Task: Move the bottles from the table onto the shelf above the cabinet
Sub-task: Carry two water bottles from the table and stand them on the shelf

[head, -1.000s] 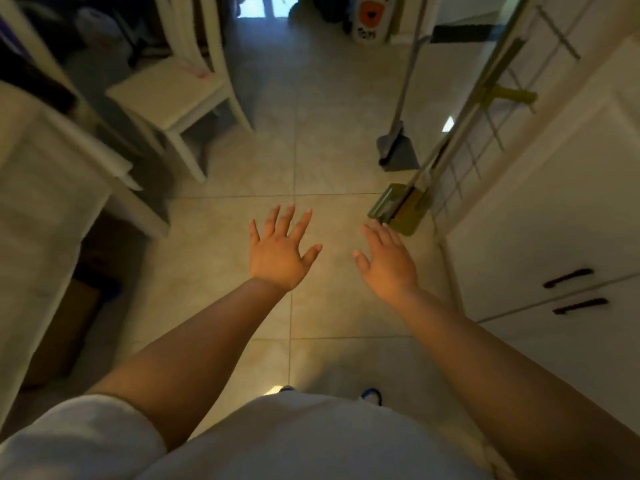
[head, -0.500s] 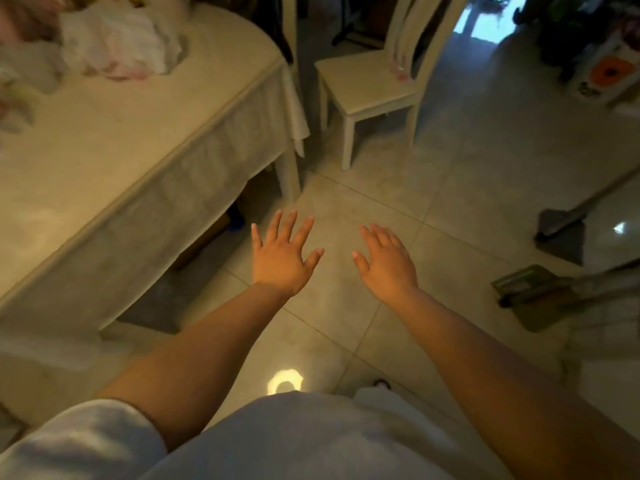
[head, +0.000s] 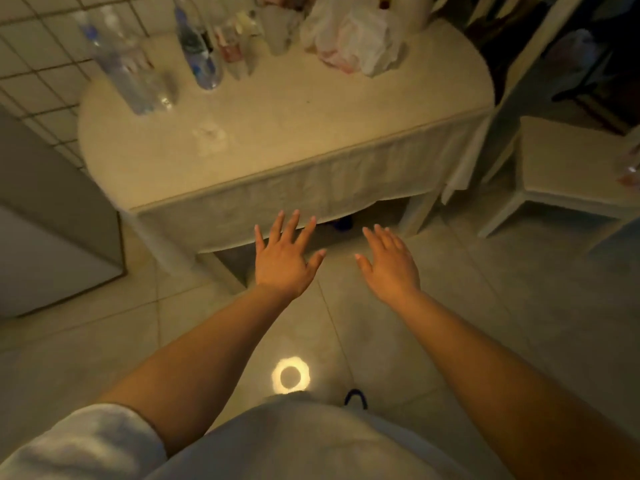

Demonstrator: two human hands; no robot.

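Clear bottles [head: 199, 53] are clustered upright at the far edge of the table [head: 311, 140], beside a plastic bag [head: 349, 36]. The left hand [head: 282, 258] and right hand [head: 389, 263] are held spread and empty, short of the table; the nearest bottle is best gripped round its body.

The scene is dim and washed in a warm yellow-brown cast. A bright ring of light reflects off the glossy floor tiles [head: 485, 323], glaring white near the person's body. The bottles [head: 201, 46] at the far edge of the table [head: 277, 140] are smeared by motion blur, their outlines soft. The upper right corner sinks into deep shadow. Straight lines bow toward the frame's edges from the wide-angle lens.
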